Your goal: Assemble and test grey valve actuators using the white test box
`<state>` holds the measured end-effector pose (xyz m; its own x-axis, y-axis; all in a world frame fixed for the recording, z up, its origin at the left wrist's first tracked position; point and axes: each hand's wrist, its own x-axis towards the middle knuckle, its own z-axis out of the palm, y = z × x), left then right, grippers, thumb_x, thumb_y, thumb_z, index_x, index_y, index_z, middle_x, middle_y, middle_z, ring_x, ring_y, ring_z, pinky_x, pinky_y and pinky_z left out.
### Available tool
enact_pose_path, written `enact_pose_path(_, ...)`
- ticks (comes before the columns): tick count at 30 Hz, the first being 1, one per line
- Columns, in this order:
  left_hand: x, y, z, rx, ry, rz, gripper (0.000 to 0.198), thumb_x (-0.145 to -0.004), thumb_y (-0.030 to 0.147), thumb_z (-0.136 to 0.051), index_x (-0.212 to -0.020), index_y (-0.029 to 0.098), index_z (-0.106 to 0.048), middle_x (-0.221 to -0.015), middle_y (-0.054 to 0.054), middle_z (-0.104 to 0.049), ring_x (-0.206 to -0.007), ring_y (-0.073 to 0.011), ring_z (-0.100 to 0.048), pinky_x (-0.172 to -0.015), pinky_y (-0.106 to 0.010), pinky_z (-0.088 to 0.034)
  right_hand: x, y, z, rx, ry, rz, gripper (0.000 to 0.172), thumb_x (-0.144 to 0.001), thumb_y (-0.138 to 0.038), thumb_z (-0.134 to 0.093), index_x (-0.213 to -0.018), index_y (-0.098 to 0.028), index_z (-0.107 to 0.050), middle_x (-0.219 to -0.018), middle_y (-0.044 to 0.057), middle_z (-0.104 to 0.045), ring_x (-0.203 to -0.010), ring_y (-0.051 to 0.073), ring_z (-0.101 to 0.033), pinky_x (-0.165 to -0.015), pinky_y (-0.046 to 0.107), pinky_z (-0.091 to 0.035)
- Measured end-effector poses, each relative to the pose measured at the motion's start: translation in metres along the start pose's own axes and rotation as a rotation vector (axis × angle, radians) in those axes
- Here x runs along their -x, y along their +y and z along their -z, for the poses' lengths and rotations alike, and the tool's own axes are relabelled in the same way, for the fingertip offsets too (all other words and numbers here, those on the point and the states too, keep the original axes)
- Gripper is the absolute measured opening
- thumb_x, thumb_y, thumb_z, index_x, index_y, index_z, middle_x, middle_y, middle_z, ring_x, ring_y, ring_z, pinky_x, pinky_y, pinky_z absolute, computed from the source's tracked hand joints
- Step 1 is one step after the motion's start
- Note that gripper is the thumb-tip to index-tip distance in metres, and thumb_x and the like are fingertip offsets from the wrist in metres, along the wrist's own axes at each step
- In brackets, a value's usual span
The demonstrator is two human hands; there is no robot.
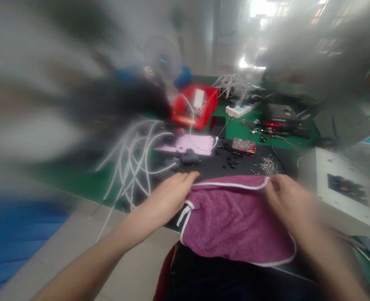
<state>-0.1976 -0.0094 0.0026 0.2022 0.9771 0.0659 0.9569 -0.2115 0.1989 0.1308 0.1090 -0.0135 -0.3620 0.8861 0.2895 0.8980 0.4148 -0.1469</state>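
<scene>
A purple cloth (pixel 232 217) with white piping lies over the near edge of the table and onto my lap. My left hand (pixel 172 190) rests on its left top corner, fingers pointing right along the hem. My right hand (pixel 287 196) holds the cloth's right top corner; its fingers are blurred. Beyond the cloth a black mat (pixel 222 165) carries small black parts and a pile of metal pins (pixel 269 166).
A bundle of white cables (pixel 134 161) hangs off the table's left edge. A red bin (pixel 196 106) stands behind, with a power strip (pixel 240 109) and a black device (pixel 281 115) to the right. A white box (pixel 342 190) sits at right. The picture is heavily blurred.
</scene>
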Motion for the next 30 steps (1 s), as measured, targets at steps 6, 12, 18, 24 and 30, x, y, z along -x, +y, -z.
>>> enact_pose_path(6, -0.052, 0.011, 0.029, -0.275, 0.1, -0.19, 0.034, -0.103, 0.007, -0.046, -0.134, 0.012, -0.059, -0.115, -0.016, -0.069, -0.112, -0.0321, -0.06, -0.095, -0.047, -0.049, -0.009, 0.002, 0.02, 0.005, -0.085, -0.123, 0.037, -0.108, -0.038, -0.053, -0.076, -0.02, -0.059, -0.062, 0.003, -0.055, -0.052, 0.019, -0.048, -0.055, 0.03, -0.026)
enact_pose_path(12, -0.072, 0.012, 0.02, -0.288, 0.108, -0.182, 0.028, -0.103, 0.008, -0.049, -0.127, 0.013, -0.064, -0.112, -0.014, -0.068, -0.109, -0.0301, -0.062, -0.094, -0.044, -0.047, -0.012, 0.004, 0.009, 0.212, -0.074, -0.032, 0.015, -0.109, -0.031, -0.06, -0.115, -0.018, -0.065, -0.084, 0.004, -0.066, -0.062, 0.022, -0.06, -0.054, 0.029, -0.027)
enact_pose_path(18, -0.061, 0.002, 0.007, -0.267, 0.096, -0.162, 0.034, -0.101, 0.004, -0.049, -0.131, 0.013, -0.062, -0.11, -0.011, -0.068, -0.101, -0.0268, -0.065, -0.085, -0.039, -0.049, -0.012, -0.006, 0.0, 0.289, -0.078, 0.174, 0.034, -0.11, -0.027, -0.066, -0.142, -0.031, -0.056, -0.097, 0.001, -0.066, -0.065, 0.023, -0.064, -0.051, 0.027, -0.023)
enact_pose_path(24, -0.05, 0.0, 0.014, -0.253, 0.134, -0.153, 0.03, -0.104, 0.009, -0.049, -0.13, 0.012, -0.064, -0.108, -0.012, -0.068, -0.101, -0.0268, -0.063, -0.085, -0.04, -0.048, -0.019, -0.007, -0.003, 0.204, -0.015, 0.142, 0.012, -0.115, -0.024, -0.052, -0.116, -0.019, -0.063, -0.098, 0.004, -0.066, -0.075, 0.022, -0.066, -0.056, 0.029, -0.034)
enact_pose_path(30, -0.004, 0.01, 0.013, -0.114, 0.118, -0.254, 0.023, -0.109, 0.021, -0.048, -0.124, 0.018, -0.066, -0.113, -0.008, -0.069, -0.102, -0.0251, -0.062, -0.087, -0.041, -0.048, 0.036, 0.018, 0.014, -0.005, 0.029, 0.218, 0.047, -0.12, -0.05, -0.027, -0.123, -0.022, -0.065, -0.098, 0.004, -0.063, -0.072, 0.021, -0.061, -0.06, 0.033, -0.042)
